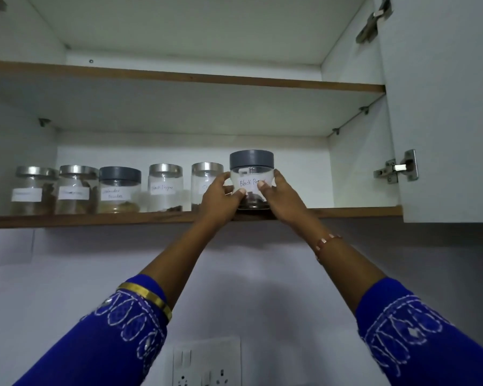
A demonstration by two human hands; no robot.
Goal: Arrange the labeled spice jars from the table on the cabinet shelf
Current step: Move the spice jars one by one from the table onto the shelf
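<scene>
A clear jar with a grey lid and a "Black Pepper" label (251, 174) rests on the front edge of the lower cabinet shelf (95, 220). My left hand (221, 196) grips its left side and my right hand (276, 192) grips its right side, thumbs on the label. To its left stands a row of labeled jars: two steel-lidded jars (31, 190) (77, 189), a grey-lidded coriander powder jar (119, 190), a steel-lidded "Black Pepper" jar (165, 188), and another steel-lidded jar (205, 179), partly hidden by my left hand.
The upper shelf (207, 79) runs across above. The open cabinet door (444, 107) hangs at the right with a hinge (398, 168). Shelf space lies to the right of the held jar. A wall socket panel (207, 363) sits below.
</scene>
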